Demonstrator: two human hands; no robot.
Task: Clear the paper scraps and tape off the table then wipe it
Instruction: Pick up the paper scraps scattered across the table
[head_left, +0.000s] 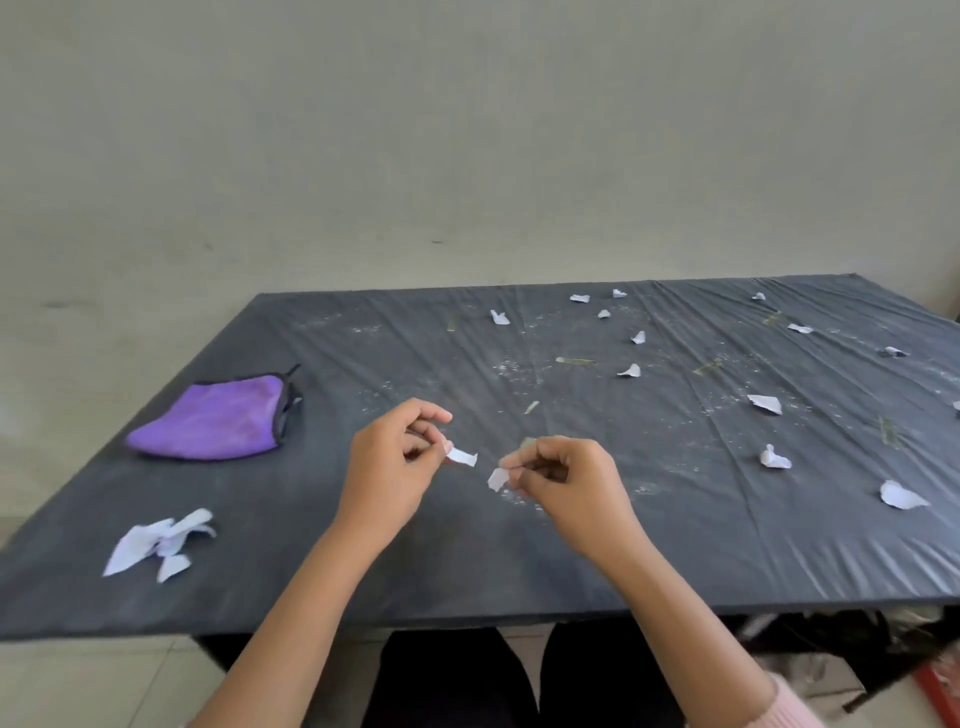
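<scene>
Two small white paper scraps are pinched above the middle of the dark table (519, 561). The left hand (389, 467) nips one scrap (461, 457) at its fingertips, long axis pointing right; the right hand (566, 483) grips the other scrap (497, 478), hanging down-left. Both wrists are raised, fingers curled in. More loose scraps (764, 403) and tape strips (574, 361) lie toward the far right. A scrap pile (156, 543) sits near the left edge, a purple cloth (218, 418) behind it.
</scene>
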